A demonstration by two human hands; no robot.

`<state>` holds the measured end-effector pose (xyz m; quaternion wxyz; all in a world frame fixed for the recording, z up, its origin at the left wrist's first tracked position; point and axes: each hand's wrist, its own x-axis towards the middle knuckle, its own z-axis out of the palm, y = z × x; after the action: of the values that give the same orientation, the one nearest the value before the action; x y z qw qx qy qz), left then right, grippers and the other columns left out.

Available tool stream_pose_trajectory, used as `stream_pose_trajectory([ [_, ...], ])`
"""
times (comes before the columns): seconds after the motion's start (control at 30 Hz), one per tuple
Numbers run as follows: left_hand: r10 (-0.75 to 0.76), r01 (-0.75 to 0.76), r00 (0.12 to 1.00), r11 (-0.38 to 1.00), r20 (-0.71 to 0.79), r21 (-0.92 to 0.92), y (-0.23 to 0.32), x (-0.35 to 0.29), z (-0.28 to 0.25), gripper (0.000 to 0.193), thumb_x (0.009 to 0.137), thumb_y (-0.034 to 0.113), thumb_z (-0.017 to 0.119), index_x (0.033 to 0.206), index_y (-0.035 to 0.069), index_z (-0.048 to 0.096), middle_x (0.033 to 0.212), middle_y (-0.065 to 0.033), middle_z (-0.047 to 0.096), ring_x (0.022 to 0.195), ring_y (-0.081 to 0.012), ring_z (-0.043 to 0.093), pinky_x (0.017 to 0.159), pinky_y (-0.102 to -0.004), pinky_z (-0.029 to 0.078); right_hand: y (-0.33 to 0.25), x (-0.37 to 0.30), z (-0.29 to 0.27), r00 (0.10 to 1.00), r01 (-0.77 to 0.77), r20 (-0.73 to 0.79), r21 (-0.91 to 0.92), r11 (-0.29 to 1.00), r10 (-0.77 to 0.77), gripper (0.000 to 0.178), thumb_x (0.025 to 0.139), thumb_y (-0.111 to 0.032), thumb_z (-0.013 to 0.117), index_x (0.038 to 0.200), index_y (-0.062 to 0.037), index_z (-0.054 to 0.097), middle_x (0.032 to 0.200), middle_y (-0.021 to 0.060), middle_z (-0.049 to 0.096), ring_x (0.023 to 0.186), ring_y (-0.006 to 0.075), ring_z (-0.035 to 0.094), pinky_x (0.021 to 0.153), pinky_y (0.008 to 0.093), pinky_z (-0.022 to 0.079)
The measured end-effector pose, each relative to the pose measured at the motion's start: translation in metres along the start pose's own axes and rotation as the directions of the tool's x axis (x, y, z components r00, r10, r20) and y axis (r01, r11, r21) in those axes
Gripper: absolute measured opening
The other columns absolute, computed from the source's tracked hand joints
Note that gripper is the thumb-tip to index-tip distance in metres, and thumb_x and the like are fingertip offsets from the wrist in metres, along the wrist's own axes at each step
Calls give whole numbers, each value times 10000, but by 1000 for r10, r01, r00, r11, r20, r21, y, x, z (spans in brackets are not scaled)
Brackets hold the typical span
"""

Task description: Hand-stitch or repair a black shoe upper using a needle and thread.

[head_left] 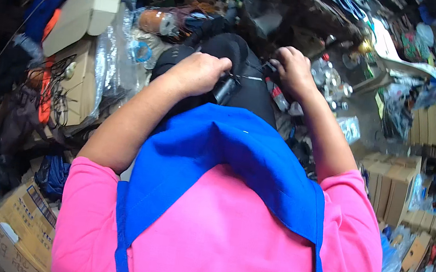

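Over my lap, my left hand [201,72] is closed, with thumb and fingers pinched at the edge of a black object [225,89] that has a shiny, tube-like side. Its kind is not clear. My right hand [291,71] is also closed, with curled fingers on a small dark piece that I cannot make out. A thin pale strip [249,78] runs across the gap between the hands. Just beyond my left fingers is a rounded black thing [228,49], matt and soft-looking. A blue apron [219,128] covers my waist.
Bottles and cans [331,80] lie on the floor to the right, near a red-labelled bottle [278,96]. Flattened cardboard [89,3] and clear plastic sheeting [112,61] stand at the left. Cardboard boxes [390,183] are stacked at the right; another carton [24,223] sits lower left.
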<state>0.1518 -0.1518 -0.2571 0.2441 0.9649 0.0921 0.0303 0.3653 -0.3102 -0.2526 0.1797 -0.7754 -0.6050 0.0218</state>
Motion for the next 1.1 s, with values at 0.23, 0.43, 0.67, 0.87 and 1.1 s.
stream_pose_trajectory([
  [0.23,72,-72,997,997,8,2,-2,-2,-3,102,799,120,529,876,55,518,762,-187,625,777,-383,621,685,-489,488,-55,-2,-18,932,275,274,-114,955,-235,100,819,-196,590,872,-111,592,824,83,634,884,271,585,834,413,384],
  [0.43,141,-141,989,990,-37,-16,-20,-12,-2,104,784,104,515,885,83,528,715,-160,604,741,-377,606,641,-455,478,-62,15,5,894,361,328,-125,924,-305,64,811,-104,524,872,-107,546,726,100,624,827,286,586,814,400,390],
  [0.67,-301,265,918,950,-260,-164,-98,-127,-46,160,778,23,567,911,86,631,772,-103,645,712,-260,607,656,-338,457,60,-46,4,956,-71,283,-52,996,82,72,810,-118,601,840,-78,549,748,119,581,758,287,571,742,380,422],
  [0.87,-330,-168,862,531,-386,-830,-46,-100,-108,98,852,107,667,903,27,640,816,-16,633,766,-94,565,715,-241,439,45,-6,-13,924,-117,154,985,-123,349,202,933,-211,555,977,-20,603,949,40,626,971,168,583,904,370,433],
  [1.1,3,-66,998,118,-66,-991,23,-66,-104,265,972,336,482,879,89,488,762,-75,577,614,-133,568,585,-301,505,-43,14,-30,987,-138,112,957,-254,-113,291,992,-377,415,871,-137,526,636,17,450,548,132,382,640,283,372],
])
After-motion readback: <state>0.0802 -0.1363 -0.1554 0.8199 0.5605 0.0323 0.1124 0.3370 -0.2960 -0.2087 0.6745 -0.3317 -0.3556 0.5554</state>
